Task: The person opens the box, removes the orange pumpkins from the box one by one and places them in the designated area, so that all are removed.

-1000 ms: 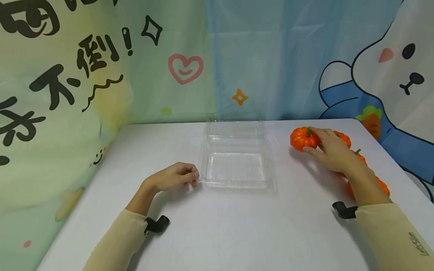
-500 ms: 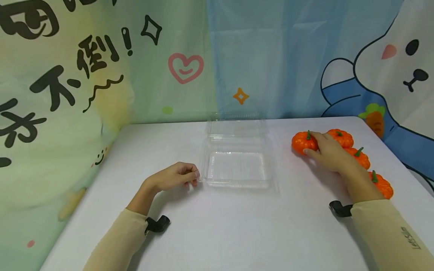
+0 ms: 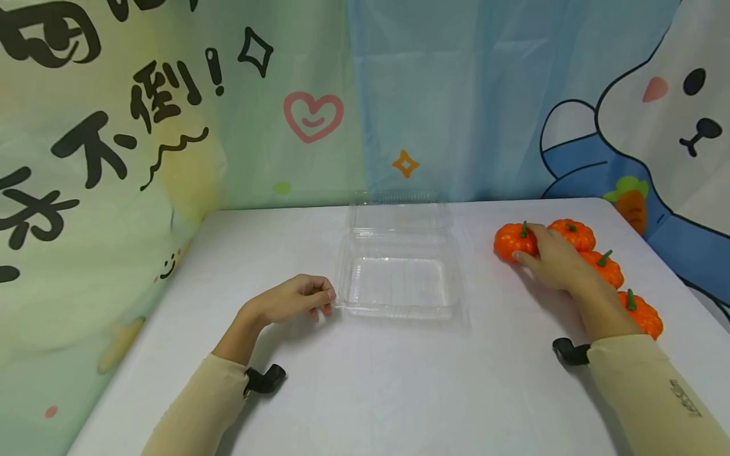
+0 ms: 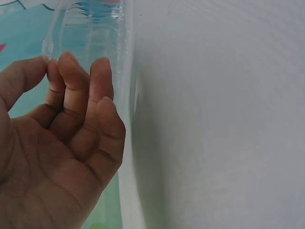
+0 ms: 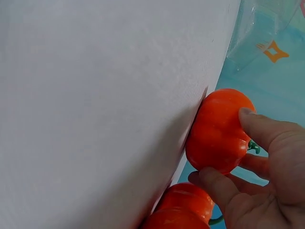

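In the head view my right hand [image 3: 556,256] grips a small orange pumpkin [image 3: 510,242] with a green stem, at the table's back right. The right wrist view has the thumb on one side of this pumpkin [image 5: 219,131] and fingers on the other; it sits at or very near the tabletop. A clear plastic clamshell box [image 3: 399,309] lies with its lid [image 3: 399,218] raised at the back. My left hand [image 3: 296,296] is at the box's front left corner. Thumb and index finger pinch the rim [image 4: 47,46] there in the left wrist view.
Several more orange pumpkins stand along the right side: one behind the right hand [image 3: 573,234], one beside the wrist [image 3: 606,267], one nearer the front [image 3: 643,315]. A white table [image 3: 388,392] carries everything. A printed curtain [image 3: 456,114] hangs behind it.
My right hand has come down slightly with the pumpkin. The right forearm has shifted left, so the other pumpkins show more. The left hand stays at the box corner.
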Tool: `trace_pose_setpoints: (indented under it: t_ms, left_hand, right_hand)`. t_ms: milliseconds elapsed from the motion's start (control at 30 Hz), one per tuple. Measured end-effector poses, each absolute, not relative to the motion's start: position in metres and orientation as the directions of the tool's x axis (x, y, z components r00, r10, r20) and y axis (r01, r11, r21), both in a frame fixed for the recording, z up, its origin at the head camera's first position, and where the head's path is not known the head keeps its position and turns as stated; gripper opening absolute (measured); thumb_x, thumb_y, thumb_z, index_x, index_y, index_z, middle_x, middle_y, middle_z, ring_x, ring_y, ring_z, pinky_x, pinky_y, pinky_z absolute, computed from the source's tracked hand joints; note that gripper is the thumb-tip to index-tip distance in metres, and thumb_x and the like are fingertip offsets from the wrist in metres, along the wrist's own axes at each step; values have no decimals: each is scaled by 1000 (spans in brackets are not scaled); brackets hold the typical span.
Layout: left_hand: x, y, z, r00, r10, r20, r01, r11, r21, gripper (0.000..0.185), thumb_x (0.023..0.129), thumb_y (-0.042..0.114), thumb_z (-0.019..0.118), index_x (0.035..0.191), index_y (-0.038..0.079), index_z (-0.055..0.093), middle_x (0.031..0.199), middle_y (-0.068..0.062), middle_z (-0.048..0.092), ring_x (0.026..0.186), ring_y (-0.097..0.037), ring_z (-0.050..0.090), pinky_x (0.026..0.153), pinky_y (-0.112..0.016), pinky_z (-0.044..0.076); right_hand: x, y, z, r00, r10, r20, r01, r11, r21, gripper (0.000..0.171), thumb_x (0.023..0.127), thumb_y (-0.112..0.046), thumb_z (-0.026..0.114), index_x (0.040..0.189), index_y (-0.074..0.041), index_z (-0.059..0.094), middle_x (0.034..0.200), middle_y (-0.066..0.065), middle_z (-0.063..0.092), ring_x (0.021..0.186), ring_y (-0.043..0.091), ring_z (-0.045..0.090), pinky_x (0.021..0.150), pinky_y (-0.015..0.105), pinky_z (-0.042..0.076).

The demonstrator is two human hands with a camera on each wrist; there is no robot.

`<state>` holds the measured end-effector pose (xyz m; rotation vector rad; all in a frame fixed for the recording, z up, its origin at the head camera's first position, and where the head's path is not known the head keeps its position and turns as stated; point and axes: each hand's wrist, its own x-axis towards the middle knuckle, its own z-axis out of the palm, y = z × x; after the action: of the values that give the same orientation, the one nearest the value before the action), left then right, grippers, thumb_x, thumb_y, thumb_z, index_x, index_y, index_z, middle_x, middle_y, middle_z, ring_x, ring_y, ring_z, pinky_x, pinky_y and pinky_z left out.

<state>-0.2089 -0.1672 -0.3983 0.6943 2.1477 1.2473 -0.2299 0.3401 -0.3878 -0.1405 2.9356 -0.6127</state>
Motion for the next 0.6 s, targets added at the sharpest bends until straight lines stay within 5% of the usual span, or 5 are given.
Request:
trace_pose_setpoints:
  t_ms: [300,600]
  left_hand:
    - [-209,-167,-396,-712,673,-202,157,432,888,25,107,22,51,100,1,63,93,-16,69,91,-29,64,81,-37,58]
    - [-206,-173,-398,-721,656,-223,105,421,901,23,106,17,47,101,0,62,93,-12,68,95,-29,65,83,-40,58]
  right_hand:
    - [-232,340,-387,-988,-92,-126,-34,915,-402,87,104,-35,60,156,14,10,152,45,24,139,62,25,113,74,22]
    - [-228,329,-382,-988,-157,9,-147,899,-412,90,99,-30,67,158,9,12,156,42,19,142,60,20,113,75,22]
